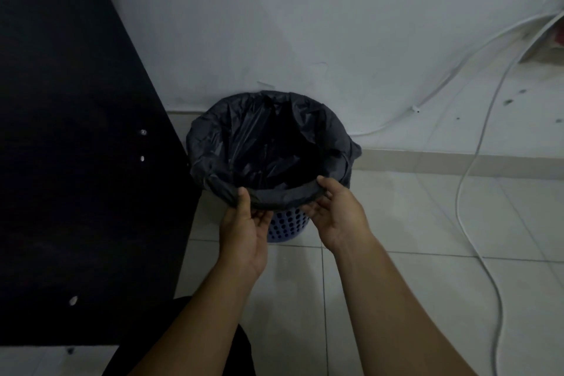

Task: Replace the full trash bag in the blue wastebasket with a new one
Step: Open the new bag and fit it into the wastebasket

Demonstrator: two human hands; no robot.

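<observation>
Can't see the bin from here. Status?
Left hand, right hand pinch black bag at near rim. Bag lines blue wastebasket. Dark panel close left.

The view is reading dim and underexposed throughout. Weak, diffuse light is turning the white painted wall (pixel 320 27) grey, with a faint diagonal shadow crossing its upper part. The flat black furniture panel (pixel 76 131) at the left edge is losing all surface detail; only its small metal screw heads (pixel 142 132) are glinting. The black plastic trash bag (pixel 244 137) is sinking into solid black inside. Joints in the pale tiled floor (pixel 427 223) are bowing toward the frame edges, and fine detail is looking soft.
</observation>
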